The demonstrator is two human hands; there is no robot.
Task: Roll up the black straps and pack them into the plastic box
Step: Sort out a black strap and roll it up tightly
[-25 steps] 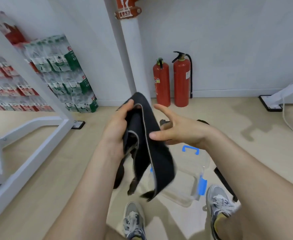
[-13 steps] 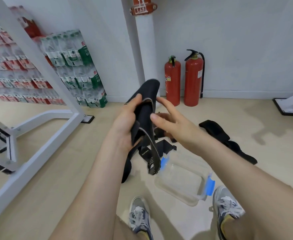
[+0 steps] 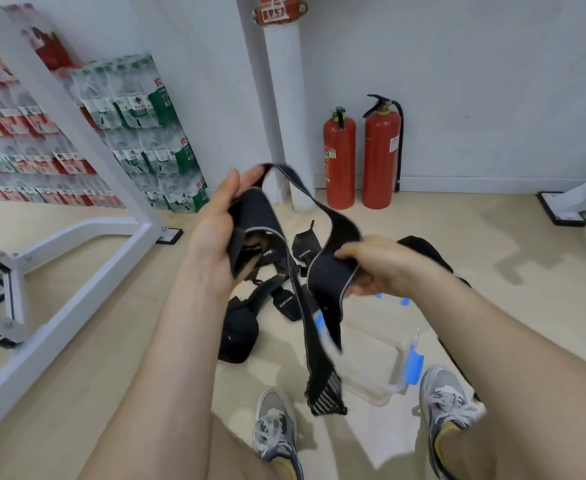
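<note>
View from a head camera looking down at a person's two bare forearms over a pale floor [image 3: 492, 271]. The left hand [image 3: 215, 237] grips one bunched end of a black strap [image 3: 336, 223], fingers curled round it, thumb raised. The right hand [image 3: 385, 265] pinches a wider padded part of the same strap. Between the hands the strap rises in a loose arc. Its long tail hangs down and ends in a ribbed patch just above the floor, in front of the plastic box [image 3: 371, 355].

The box is clear, has blue latches [image 3: 414, 367], sits open on the floor between the person's sneakers [image 3: 276, 424] and looks empty. Other black straps [image 3: 246, 323] lie in a heap just beyond it.

The strap is not yet rolled. To roll it well, it likely helps to pull out any twist first, hold one end firmly as the core, and let the other hand feed the strap under light tension so the turns stack evenly. A slack, dangling tail could make a loose coil that springs open in the box.
</note>
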